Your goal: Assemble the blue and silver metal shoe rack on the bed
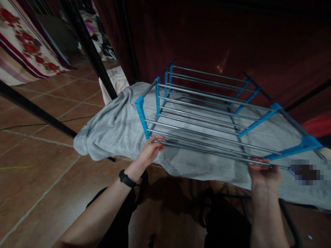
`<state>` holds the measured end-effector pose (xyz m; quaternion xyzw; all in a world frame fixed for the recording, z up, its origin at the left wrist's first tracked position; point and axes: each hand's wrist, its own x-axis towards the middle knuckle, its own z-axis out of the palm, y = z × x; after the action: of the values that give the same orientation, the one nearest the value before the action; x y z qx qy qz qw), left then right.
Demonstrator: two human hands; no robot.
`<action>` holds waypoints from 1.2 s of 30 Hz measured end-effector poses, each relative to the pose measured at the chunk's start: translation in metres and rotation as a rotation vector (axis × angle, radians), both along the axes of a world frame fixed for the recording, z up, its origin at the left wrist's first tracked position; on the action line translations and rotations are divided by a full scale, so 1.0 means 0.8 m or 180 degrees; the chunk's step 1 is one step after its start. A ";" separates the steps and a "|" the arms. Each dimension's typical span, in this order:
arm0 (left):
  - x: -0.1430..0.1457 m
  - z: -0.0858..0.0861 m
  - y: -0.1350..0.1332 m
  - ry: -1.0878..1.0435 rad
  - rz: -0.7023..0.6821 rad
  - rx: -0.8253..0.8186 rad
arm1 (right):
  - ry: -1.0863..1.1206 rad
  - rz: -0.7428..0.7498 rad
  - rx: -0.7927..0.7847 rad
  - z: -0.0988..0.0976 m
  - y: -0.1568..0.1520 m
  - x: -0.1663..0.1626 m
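Note:
A rack of thin grey metal rods with blue plastic side brackets (142, 115) lies on a grey blanket (111, 127). My left hand (152, 148), below a black wristband, is closed around the left part of the nearest metal rod (207, 151), close to a blue bracket. My right hand (265, 172) is curled around the same front edge farther right, near the right-hand blue bracket (297, 148). The rods run between my two hands. The fingers of both hands are partly hidden behind the rods.
A dark red curtain (207, 38) hangs behind the rack. Black metal poles (90, 51) stand at the left. A flowered cloth (28, 44) hangs over the tiled floor (38, 186). A blurred-out item (306, 172) lies on the blanket at right.

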<state>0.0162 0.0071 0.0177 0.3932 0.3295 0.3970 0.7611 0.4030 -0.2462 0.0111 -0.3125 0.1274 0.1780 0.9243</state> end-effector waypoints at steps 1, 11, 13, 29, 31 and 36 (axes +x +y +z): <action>0.000 0.000 0.001 -0.0127 -0.0027 -0.0144 | 0.0017 0.0015 -0.0016 -0.001 0.001 0.000; 0.007 -0.007 0.007 -0.0549 0.0145 -0.0612 | 0.0059 0.0000 -0.0204 -0.004 0.006 -0.006; 0.007 -0.004 0.009 -0.0537 0.0199 -0.0634 | -0.0013 -0.0029 -0.0303 -0.002 0.008 -0.009; 0.003 -0.002 0.021 -0.0613 0.0709 -0.0879 | -0.0612 -0.0057 -0.0677 0.022 0.018 -0.031; 0.002 -0.001 0.022 -0.0592 0.0720 -0.0871 | -0.0688 -0.0048 -0.0692 0.021 0.018 -0.031; 0.000 -0.003 0.028 -0.0553 0.0718 -0.0837 | -0.0820 -0.0005 -0.0624 0.018 0.019 -0.030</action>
<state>0.0164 0.0293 0.0157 0.2152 0.3535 0.4657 0.7822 0.3793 -0.2311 0.0251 -0.4214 0.0248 0.1225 0.8982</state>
